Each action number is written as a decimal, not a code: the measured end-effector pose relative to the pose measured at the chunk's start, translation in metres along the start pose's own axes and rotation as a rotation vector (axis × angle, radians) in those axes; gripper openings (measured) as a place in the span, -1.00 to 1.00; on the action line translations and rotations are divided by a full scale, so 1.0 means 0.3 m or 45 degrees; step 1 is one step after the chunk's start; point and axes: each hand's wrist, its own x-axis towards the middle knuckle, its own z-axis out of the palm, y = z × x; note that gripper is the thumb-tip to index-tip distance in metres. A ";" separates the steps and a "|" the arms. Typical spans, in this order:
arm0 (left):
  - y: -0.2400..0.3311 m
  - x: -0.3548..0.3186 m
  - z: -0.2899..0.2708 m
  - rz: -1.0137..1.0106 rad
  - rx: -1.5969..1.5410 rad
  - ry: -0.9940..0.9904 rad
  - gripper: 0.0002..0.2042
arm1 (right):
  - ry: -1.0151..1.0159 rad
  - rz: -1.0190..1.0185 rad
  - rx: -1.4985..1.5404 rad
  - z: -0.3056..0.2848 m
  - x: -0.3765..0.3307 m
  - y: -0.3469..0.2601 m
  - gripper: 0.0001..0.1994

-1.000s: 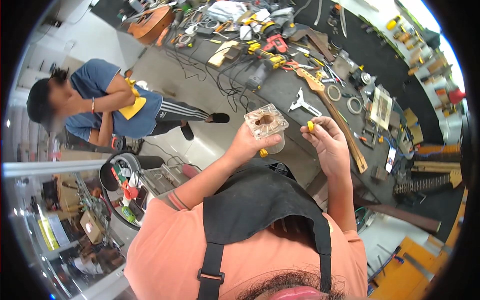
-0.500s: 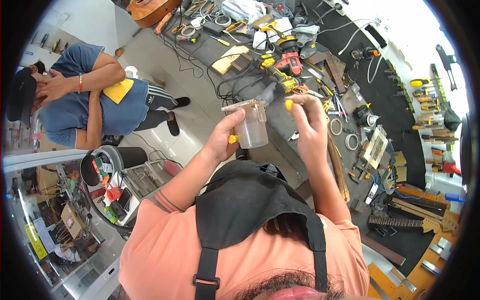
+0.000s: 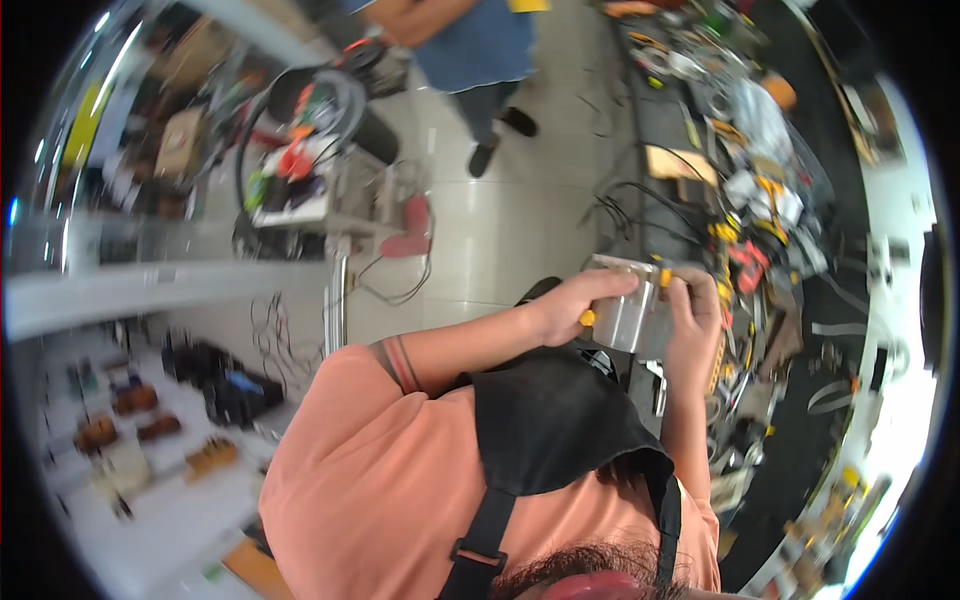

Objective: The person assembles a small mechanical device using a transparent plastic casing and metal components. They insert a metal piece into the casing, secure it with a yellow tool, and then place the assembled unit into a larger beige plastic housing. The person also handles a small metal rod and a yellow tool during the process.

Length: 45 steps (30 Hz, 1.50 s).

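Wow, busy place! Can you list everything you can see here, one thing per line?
Clear plastic container: one, see-through, held in both hands.
Workbench: one, dark, right side, littered with tools and cables.
Cart: one, grey, upper left, loaded with colourful parts.
White table: one, lower left, bearing small brown items.
Another person: one, blue top, standing at the top edge.
Apron: one, black, over an orange shirt.
Left hand: one, gripping the container.
Right hand: one, gripping its other side.

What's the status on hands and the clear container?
Left hand and right hand both grip the clear container, held up off the cluttered bench. Yellow bits at the fingertips, unclear what. Nothing between hands and container.
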 end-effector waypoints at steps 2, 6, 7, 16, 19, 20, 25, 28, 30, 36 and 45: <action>-0.039 -0.086 -0.016 0.139 0.056 0.014 -0.53 | -0.159 0.182 0.530 0.004 0.015 0.004 -0.87; -0.150 -0.255 0.020 0.379 -0.067 0.134 -0.50 | -0.474 0.440 1.181 -0.029 0.034 0.006 -0.79; -0.185 -0.292 0.017 0.422 -0.067 0.153 -0.50 | -0.548 0.438 1.220 -0.034 0.027 0.014 -0.79; -0.420 -0.492 0.077 0.717 -0.027 0.331 -0.50 | -0.799 0.110 0.212 0.063 -0.247 0.077 -0.86; -0.444 -0.517 0.099 0.753 -0.063 0.337 -0.48 | -0.744 0.124 0.454 0.071 -0.331 0.078 -0.87; -0.450 -0.523 0.097 0.745 -0.064 0.349 -0.50 | -0.701 0.134 0.537 0.064 -0.341 0.075 -0.88; -0.490 -0.516 0.124 0.666 -0.074 0.304 -0.53 | -0.820 0.166 0.418 0.002 -0.367 0.114 -0.88; -0.477 -0.516 0.142 0.614 0.006 0.274 -0.55 | -0.807 0.354 0.608 -0.060 -0.379 0.152 -0.89; -0.472 -0.481 0.124 0.606 0.060 0.250 -0.56 | -0.756 0.460 0.765 -0.118 -0.395 0.160 -0.89; -0.477 -0.375 0.038 0.490 -0.018 0.393 -0.55 | -0.699 0.612 1.162 -0.281 -0.498 0.261 -0.65; -0.409 -0.041 -0.028 -0.210 0.828 0.305 -0.39 | -0.205 0.451 1.417 -0.425 -0.672 0.356 -0.75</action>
